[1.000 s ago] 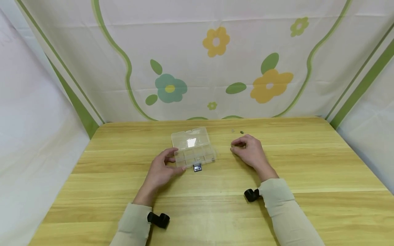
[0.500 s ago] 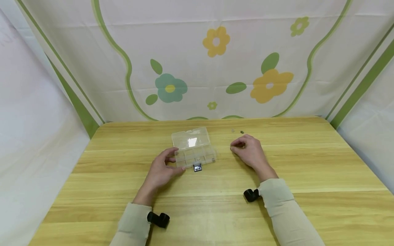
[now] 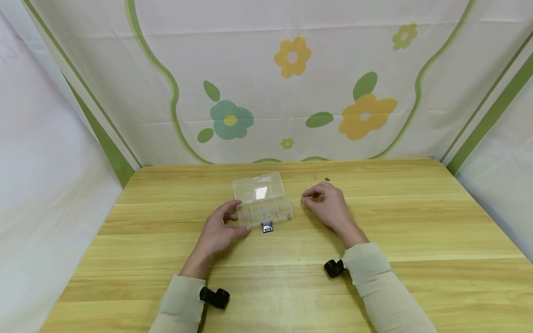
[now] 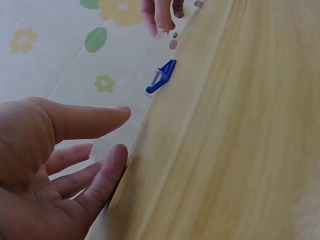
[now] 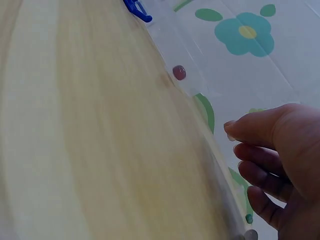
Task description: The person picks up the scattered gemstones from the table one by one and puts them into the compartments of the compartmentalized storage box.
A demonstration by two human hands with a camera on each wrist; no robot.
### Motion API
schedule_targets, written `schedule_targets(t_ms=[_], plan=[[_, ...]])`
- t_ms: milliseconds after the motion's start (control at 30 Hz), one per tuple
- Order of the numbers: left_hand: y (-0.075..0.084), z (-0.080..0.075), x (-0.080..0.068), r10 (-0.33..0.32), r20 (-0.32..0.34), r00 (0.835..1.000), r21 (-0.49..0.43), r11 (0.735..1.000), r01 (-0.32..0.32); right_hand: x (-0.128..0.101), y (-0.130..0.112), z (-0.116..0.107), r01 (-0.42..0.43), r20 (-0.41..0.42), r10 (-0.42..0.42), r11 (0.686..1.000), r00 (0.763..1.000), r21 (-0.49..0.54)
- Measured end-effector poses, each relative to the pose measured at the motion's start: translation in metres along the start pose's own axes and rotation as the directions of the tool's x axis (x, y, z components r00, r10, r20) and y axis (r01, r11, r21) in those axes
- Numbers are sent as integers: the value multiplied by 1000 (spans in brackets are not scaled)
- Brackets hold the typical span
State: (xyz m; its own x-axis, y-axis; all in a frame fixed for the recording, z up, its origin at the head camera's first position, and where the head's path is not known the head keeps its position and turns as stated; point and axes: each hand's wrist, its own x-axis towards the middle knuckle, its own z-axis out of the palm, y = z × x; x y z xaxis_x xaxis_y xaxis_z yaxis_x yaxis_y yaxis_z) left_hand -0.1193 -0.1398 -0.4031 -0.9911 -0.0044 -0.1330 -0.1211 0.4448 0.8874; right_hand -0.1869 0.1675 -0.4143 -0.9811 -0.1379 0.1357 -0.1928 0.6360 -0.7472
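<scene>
We pinch a small pale piece (image 5: pixel 231 137) between thumb and fingertip of our right hand (image 3: pixel 327 206), just right of the open clear box (image 3: pixel 252 212). Our left hand (image 3: pixel 217 232), half curled, grips the box's left end; a light, steady hold there should stop it sliding. A tiny dark piece (image 3: pixel 327 179) lies beyond, on the table (image 3: pixel 270 291).

Fabric-screened tabletop booth (image 3: pixel 266 83), wider room unidentifiable: one yellowish wood-grain table (image 3: pixel 266 286); one white backdrop cloth (image 3: pixel 258 55) printed with orange, teal, green flowers (image 3: pixel 376 108); white cloth sides (image 3: pixel 50 148).
</scene>
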Motion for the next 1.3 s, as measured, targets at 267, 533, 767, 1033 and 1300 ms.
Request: schedule_targets(t_ms=[267,533,767,1033,1300], plan=[[0,0,0,10,0,1000,-1,1000,-10,0,-11,7,15,-10,-14,1000,1000,27],[-2,0,1,3,0,1000,13,1000,-3,-1,-23,21,53,-26,-52,997,998,57],[-2,0,1,-4,4,1000,-4,1000,5,-1,-37,35,128,-21,-126,989,992,71],[-2,0,0,-23,-8,1000,-10,1000,23,-2,-49,45,162,1,-162,984,987,70],[-1,0,-1,-16,-1,1000,-16,1000,16,-3,-48,52,178,-10,-178,983,984,35]])
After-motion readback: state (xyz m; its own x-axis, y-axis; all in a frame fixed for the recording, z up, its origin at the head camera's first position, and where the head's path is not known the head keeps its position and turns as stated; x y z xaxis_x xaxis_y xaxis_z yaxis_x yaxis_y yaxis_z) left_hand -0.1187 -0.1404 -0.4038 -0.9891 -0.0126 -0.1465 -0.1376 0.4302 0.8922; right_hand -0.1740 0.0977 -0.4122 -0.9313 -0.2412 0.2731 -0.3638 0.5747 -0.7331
